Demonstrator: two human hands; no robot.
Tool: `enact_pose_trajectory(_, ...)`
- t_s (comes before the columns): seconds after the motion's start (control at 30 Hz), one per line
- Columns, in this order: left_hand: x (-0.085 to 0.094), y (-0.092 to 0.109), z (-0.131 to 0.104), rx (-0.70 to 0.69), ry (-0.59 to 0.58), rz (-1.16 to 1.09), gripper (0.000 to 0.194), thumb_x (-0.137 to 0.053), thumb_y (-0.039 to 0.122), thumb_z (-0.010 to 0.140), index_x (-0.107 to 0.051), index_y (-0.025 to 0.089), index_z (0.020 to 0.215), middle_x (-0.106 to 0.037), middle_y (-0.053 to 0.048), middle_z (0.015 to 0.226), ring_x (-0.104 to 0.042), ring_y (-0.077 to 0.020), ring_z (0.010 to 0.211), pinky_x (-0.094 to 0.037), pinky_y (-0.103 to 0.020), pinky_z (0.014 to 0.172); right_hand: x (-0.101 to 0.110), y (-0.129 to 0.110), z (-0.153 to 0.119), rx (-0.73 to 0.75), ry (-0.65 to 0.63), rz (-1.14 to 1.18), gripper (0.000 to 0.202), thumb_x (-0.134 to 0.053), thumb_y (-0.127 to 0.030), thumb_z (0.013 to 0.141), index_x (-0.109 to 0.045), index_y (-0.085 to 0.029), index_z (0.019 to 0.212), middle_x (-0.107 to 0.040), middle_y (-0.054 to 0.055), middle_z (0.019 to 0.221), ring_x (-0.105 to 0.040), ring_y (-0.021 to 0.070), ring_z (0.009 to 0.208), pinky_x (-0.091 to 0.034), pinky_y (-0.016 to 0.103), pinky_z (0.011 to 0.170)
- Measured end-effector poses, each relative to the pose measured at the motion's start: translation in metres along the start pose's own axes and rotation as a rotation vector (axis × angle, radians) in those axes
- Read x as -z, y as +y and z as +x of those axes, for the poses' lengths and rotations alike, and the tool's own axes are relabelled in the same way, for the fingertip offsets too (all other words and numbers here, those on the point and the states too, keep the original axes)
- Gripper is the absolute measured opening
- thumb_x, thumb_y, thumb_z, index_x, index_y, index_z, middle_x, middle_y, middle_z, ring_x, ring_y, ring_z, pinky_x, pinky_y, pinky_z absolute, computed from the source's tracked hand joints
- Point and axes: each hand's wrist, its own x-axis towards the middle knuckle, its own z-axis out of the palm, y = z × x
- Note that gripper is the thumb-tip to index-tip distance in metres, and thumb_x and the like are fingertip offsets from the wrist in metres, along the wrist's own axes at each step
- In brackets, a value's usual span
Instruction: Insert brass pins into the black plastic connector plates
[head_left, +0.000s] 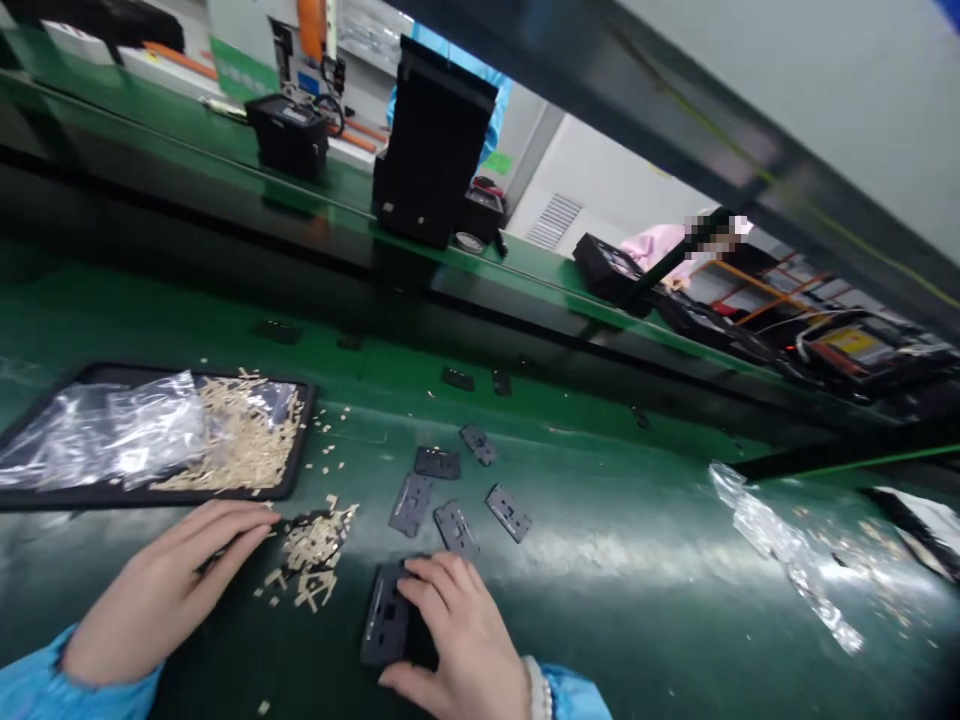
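Observation:
My right hand (469,635) is closed around the edges of a black rectangular plastic plate (384,615) with cutouts. It looks thicker than the others, but I cannot tell if it is a stack. To its left, my left hand (176,590) reaches in beside a small heap of beige flat pieces (315,550). Its thumb and fingers come together at the heap's edge; anything between them is too small to make out. Just beyond my right hand lie several similar black plates, among them one tilted plate (508,512) and another plate (410,503).
A black tray (300,440) at left holds clear plastic bags (112,430) and many loose beige pieces (251,435). Crumpled clear plastic (787,560) lies on the green table (637,620) at right. A raised shelf at the back carries black cases (435,140); other people are behind it.

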Motion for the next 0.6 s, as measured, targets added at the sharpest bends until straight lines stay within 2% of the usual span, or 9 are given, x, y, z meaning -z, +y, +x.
enact_pose_trajectory(0.07, 0.005, 0.008, 0.007, -0.059, -0.007, -0.01, 0.038, -0.045, 0.057, 0.092, -0.076, 0.035, 0.099, -0.078, 0.003, 0.103, -0.074, -0.0237, 0.095, -0.061, -0.034, 0.085, -0.011, -0.003, -0.001, 0.001, 0.024, -0.006, 0.067, -0.08, -0.06, 0.068, -0.064, -0.023, 0.121, -0.07, 0.016, 0.119, -0.062, 0.039, 0.109, -0.052, 0.055, 0.094)
enact_pose_trajectory(0.13, 0.007, 0.015, 0.015, -0.121, 0.01, -0.005, 0.042, -0.042, 0.057, 0.093, -0.077, 0.034, 0.096, -0.08, 0.001, 0.098, -0.076, -0.0239, 0.09, -0.062, -0.033, 0.081, 0.0, 0.003, 0.013, 0.001, 0.047, -0.042, 0.061, -0.08, -0.058, 0.071, -0.066, -0.021, 0.117, -0.069, 0.016, 0.12, -0.062, 0.0368, 0.111, -0.053, 0.052, 0.094)
enact_pose_trajectory(0.2, 0.004, 0.02, 0.021, -0.157, 0.021, 0.005, 0.044, -0.04, 0.056, 0.094, -0.078, 0.035, 0.097, -0.08, 0.002, 0.097, -0.076, -0.0236, 0.087, -0.063, -0.032, 0.076, 0.029, 0.02, 0.043, -0.067, 0.057, -0.147, 0.038, -0.076, -0.046, 0.082, -0.068, -0.021, 0.111, -0.07, 0.013, 0.119, -0.062, 0.0313, 0.112, -0.053, 0.046, 0.096)
enact_pose_trajectory(0.27, -0.002, 0.022, 0.024, -0.166, 0.041, 0.004, 0.045, -0.038, 0.056, 0.095, -0.078, 0.035, 0.098, -0.08, 0.002, 0.097, -0.076, -0.0236, 0.086, -0.063, -0.032, 0.073, 0.066, 0.046, 0.084, -0.224, 0.065, -0.287, 0.014, -0.065, -0.03, 0.094, -0.07, -0.021, 0.104, -0.072, 0.01, 0.112, -0.064, 0.0255, 0.11, -0.051, 0.041, 0.099)
enact_pose_trajectory(0.33, -0.008, 0.023, 0.024, -0.148, 0.068, -0.01, 0.047, -0.036, 0.056, 0.095, -0.077, 0.035, 0.098, -0.079, 0.001, 0.098, -0.076, -0.0235, 0.087, -0.062, -0.031, 0.074, 0.097, 0.08, 0.128, -0.31, 0.087, -0.361, 0.016, -0.057, -0.024, 0.099, -0.069, -0.019, 0.107, -0.069, 0.011, 0.116, -0.062, 0.0249, 0.113, -0.05, 0.043, 0.101)
enact_pose_trajectory(0.4, -0.01, 0.024, 0.022, -0.123, 0.077, -0.018, 0.048, -0.036, 0.057, 0.096, -0.077, 0.034, 0.097, -0.079, 0.0, 0.098, -0.075, -0.0229, 0.088, -0.062, -0.03, 0.076, 0.113, 0.113, 0.167, -0.379, 0.072, -0.411, 0.024, -0.06, -0.029, 0.098, -0.063, -0.019, 0.12, -0.063, 0.009, 0.127, -0.063, 0.0248, 0.111, -0.053, 0.047, 0.095)
enact_pose_trajectory(0.5, -0.002, 0.023, 0.02, -0.088, 0.082, 0.007, 0.049, -0.036, 0.059, 0.095, -0.077, 0.032, 0.096, -0.08, -0.001, 0.096, -0.076, -0.0221, 0.087, -0.061, -0.029, 0.077, 0.114, 0.148, 0.209, -0.426, 0.001, -0.438, 0.031, -0.062, -0.032, 0.098, -0.059, -0.018, 0.125, -0.061, 0.009, 0.128, -0.065, 0.0243, 0.107, -0.056, 0.045, 0.089)
enact_pose_trajectory(0.6, 0.006, 0.023, 0.022, -0.089, 0.078, 0.062, 0.056, -0.031, 0.059, 0.097, -0.078, 0.028, 0.096, -0.08, -0.003, 0.095, -0.076, -0.0214, 0.083, -0.06, -0.027, 0.076, 0.109, 0.162, 0.225, -0.445, -0.046, -0.458, 0.029, -0.061, -0.032, 0.098, -0.06, -0.019, 0.124, -0.062, 0.009, 0.127, -0.065, 0.0238, 0.106, -0.056, 0.044, 0.089)
